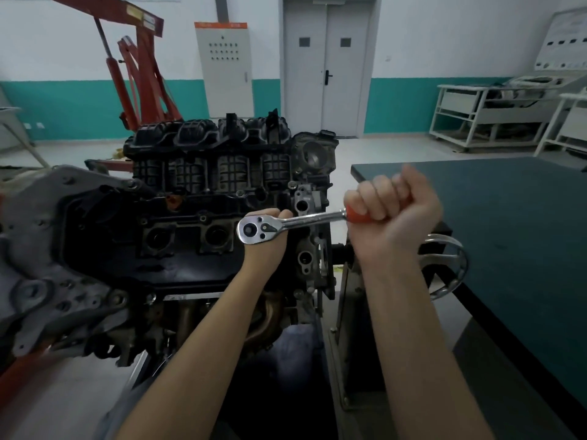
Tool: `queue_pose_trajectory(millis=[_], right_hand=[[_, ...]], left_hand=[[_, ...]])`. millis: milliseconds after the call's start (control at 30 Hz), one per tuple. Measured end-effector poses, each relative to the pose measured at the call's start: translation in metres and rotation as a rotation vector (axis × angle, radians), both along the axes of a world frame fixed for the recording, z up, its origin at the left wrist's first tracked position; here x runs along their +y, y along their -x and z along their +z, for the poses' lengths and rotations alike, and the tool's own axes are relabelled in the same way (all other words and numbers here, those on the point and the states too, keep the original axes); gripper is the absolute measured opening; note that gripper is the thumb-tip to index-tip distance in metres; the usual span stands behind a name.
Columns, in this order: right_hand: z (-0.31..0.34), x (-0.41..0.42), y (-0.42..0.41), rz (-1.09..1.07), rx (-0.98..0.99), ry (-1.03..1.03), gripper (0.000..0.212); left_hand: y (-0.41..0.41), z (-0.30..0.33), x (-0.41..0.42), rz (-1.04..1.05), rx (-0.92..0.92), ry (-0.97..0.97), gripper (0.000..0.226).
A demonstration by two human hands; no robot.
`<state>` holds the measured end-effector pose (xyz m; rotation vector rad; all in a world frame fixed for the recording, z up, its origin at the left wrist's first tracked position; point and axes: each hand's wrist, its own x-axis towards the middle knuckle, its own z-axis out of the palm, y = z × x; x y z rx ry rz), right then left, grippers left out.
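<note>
Indoors, a green table (514,223) flanks the engine (206,185).

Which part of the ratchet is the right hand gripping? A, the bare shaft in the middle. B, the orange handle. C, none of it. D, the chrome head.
B: the right hand is curled round the orange handle of the ratchet, while the left hand holds the chrome head over the engine.
</note>
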<state>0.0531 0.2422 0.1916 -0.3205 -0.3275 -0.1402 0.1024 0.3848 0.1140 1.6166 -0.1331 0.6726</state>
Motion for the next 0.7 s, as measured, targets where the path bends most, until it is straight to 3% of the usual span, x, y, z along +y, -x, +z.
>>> queue_pose_trajectory(millis=[200,300,500,700], right_hand=[[0.050,0.003,-0.034,0.196,0.024,0.227,0.045],[0.030,0.004,-0.017,0.086,0.035,0.125,0.041],[-0.037,0.017,0.036,-0.158,-0.024,-0.158,0.040],[0.002,-0.001,0.002,-0.020,0.023,-0.006,0.049]], left_hand=[[-0.002,-0.004,-0.001,0.028,0.085,-0.036,0.054],[0.000,-0.004,-0.002,0.069,0.126,0.039,0.042],[0.007,0.003,-0.003,0.017,-0.070,-0.010,0.044],[0.003,0.000,-0.006,0.030,-0.017,-0.057,0.037]])
